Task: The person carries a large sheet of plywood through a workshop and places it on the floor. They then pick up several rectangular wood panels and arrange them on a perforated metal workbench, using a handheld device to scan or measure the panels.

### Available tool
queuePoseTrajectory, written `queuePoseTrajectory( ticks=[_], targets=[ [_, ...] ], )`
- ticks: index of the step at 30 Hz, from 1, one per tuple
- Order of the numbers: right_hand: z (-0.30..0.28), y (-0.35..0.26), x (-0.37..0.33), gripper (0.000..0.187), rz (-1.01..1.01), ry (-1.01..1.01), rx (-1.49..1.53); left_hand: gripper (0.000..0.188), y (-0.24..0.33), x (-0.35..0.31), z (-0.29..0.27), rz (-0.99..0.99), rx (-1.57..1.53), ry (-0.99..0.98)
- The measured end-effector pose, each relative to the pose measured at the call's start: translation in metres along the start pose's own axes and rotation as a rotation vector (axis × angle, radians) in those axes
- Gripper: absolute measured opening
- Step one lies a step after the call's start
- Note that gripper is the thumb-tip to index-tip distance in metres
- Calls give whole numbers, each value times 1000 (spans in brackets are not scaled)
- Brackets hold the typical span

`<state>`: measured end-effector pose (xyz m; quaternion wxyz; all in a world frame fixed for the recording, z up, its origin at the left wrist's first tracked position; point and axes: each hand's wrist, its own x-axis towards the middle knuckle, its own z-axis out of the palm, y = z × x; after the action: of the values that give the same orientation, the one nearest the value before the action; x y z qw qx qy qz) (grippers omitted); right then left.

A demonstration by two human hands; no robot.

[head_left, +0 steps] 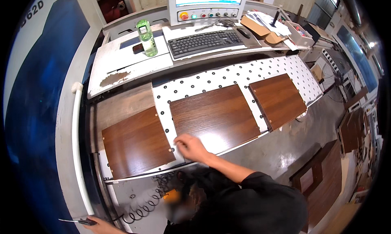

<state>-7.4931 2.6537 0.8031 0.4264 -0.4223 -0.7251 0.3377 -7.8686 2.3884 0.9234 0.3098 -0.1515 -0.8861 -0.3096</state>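
Observation:
At the lower left my left hand point(102, 226) is closed around an air blow gun point(87, 221), a black body with a thin metal nozzle pointing left. A black coiled hose point(142, 209) runs toward it. My right hand point(190, 147), fingers curled, is over the gap between the left dark brown board point(136, 142) and the middle board point(216, 118); whatever its fingers hold, if anything, is hidden. Small light pegs or plugs show along the left board's edges. Farther right lies another brown board point(279, 99), beside a narrow strip.
The boards rest on a white table dotted with black studs point(228, 77). Behind it a shelf carries a green bottle point(147, 38), a phone point(138, 49), a keyboard point(205, 43) and a mouse point(243, 32). More brown panels point(326, 185) lean at the right; a white pipe point(77, 152) borders the left.

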Motion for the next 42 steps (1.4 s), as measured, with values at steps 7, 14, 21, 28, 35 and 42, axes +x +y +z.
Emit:
queuePoseTrajectory(
  ticks=[7, 14, 21, 28, 35, 42],
  targets=[
    [78, -15, -30, 82, 173, -510, -216, 88, 32, -25, -2, 47, -430, 446],
    [92, -20, -38, 94, 408, -335, -246, 54, 52, -66, 166, 628, -439, -469],
    [98, -36, -30, 86, 527, -288, -161, 68, 7, -84, 262, 496, -302, -781],
    [67, -56, -16, 67, 581, -230, 169, 53, 13, -19, 277, 360, -95, -888],
    [4, -36, -43, 44, 438, 90, 259, 49, 38, -73, 249, 32, -708, -1054],
    [-148, -12, -86, 31, 570, 410, 40, 52, 180, -201, 168, 423, -618, -1200]
  ],
)
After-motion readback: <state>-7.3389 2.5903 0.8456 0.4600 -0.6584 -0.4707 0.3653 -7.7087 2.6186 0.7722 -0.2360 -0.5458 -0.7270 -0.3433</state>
